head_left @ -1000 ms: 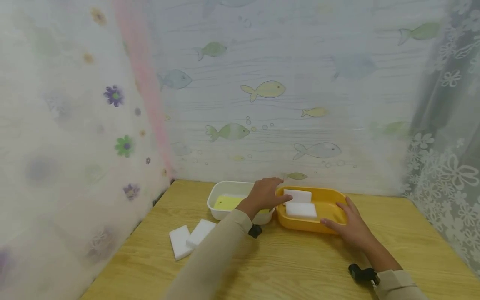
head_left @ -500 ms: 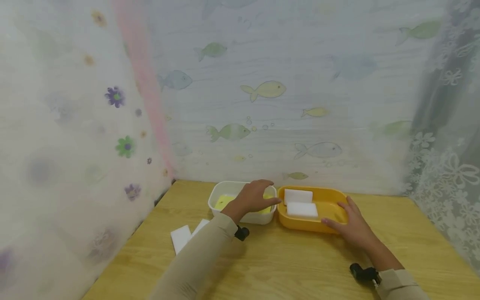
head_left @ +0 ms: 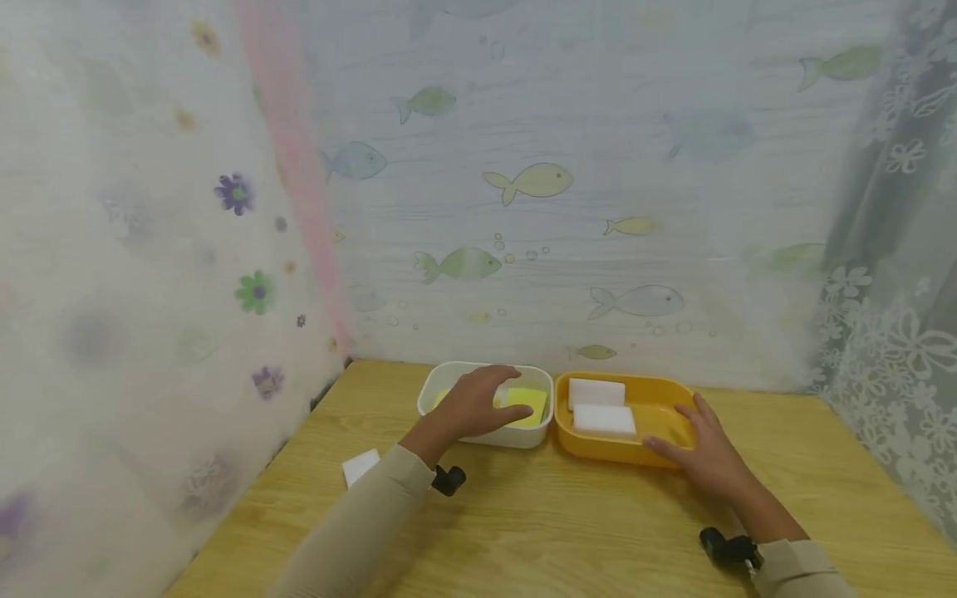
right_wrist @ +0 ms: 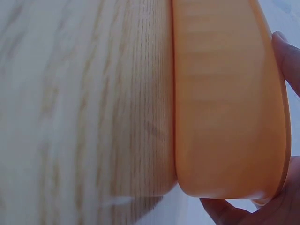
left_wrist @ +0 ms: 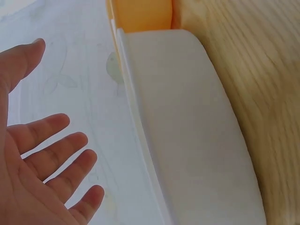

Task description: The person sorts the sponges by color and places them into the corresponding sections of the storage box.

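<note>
My left hand (head_left: 473,405) hovers over the white tub (head_left: 516,437) with its fingers spread and nothing between them. Inside that tub lie yellow sponge-like pieces (head_left: 532,403), partly covered by the hand. My right hand (head_left: 710,457) holds the right end of the orange tub (head_left: 598,449), thumb over the near rim and fingers around the end. At the left of the orange tub, one white sponge block (head_left: 604,419) lies in front of another white block (head_left: 596,392) leaning at the back. In the left wrist view, the fingers (left_wrist: 58,159) are apart from the white tub's wall.
The two tubs stand side by side on a wooden table (head_left: 568,531) against a fish-print curtain (head_left: 538,249). A white block (head_left: 360,467) lies on the table at the left, mostly hidden behind my left sleeve (head_left: 359,523).
My left hand has drawn back leftward from the orange tub's left end to over the white tub, and its sleeve now covers more of the loose white blocks. The right hand stays put.
</note>
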A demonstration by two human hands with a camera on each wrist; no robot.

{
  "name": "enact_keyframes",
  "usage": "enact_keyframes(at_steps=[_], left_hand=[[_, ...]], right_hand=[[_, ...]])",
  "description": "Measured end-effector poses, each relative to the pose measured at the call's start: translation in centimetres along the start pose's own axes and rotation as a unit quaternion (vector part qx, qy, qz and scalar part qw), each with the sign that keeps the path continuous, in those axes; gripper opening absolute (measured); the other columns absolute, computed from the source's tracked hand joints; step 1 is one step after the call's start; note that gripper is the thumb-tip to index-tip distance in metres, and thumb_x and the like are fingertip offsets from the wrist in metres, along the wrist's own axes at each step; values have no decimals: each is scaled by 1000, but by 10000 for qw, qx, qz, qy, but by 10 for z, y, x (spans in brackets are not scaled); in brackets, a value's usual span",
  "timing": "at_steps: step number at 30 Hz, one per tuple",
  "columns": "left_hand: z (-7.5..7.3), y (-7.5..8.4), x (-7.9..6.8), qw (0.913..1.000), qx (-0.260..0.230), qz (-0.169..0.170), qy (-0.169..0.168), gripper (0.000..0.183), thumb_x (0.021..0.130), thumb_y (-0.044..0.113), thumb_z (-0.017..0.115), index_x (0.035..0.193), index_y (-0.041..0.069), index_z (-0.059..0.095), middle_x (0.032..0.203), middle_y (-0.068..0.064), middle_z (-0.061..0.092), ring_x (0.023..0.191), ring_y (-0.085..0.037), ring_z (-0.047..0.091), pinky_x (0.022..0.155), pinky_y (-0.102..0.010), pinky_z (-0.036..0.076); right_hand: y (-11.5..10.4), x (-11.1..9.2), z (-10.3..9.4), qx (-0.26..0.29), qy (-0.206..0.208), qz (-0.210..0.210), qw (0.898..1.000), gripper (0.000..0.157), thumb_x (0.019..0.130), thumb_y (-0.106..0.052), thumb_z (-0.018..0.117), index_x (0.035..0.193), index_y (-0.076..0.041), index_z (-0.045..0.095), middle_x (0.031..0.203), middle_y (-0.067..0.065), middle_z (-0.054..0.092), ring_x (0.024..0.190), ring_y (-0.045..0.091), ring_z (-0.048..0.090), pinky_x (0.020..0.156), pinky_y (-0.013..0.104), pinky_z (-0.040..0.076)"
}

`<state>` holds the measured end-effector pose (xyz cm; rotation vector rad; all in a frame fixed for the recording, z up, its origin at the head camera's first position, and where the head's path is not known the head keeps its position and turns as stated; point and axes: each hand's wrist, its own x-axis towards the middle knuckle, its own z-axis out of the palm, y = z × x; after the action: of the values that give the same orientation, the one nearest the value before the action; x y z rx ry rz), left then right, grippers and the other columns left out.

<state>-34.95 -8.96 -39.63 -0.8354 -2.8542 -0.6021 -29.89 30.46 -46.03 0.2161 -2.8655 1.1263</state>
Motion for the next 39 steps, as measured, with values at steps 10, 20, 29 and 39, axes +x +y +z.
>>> enact_keyframes(at_steps=[10,20,29,39], left_hand=[[-16,-31,-41,9984,-470,-93,286,72,95,55,70,151,13,53,156,-6,51,147,-30,45,119,-51,39],[-30,-50,-79,9936,-937,-433,448,73,93,54,73,152,15,52,157,-5,50,147,-31,45,116,-55,41],[-37,-75,-118,9891,-974,-942,578,74,91,52,77,149,12,54,153,-8,54,142,-35,50,112,-59,44],[-34,-111,-148,9810,-1601,-1094,21,90,82,54,85,154,14,50,156,-10,52,143,-38,48,112,-64,41]], right_hand=[[1,0,0,-42,11,-40,10000,104,96,-57,68,161,8,19,169,31,-14,149,65,2,107,84,19],[4,1,1,4,1,-32,10000,104,96,-56,68,162,7,18,169,29,-16,150,64,2,107,84,19],[0,2,0,-26,-51,28,10000,106,95,-58,68,162,6,17,169,29,-17,149,65,2,107,84,19],[-1,-1,-1,-24,-44,-27,10000,106,95,-58,68,162,7,18,169,29,-17,149,65,2,106,85,20]])
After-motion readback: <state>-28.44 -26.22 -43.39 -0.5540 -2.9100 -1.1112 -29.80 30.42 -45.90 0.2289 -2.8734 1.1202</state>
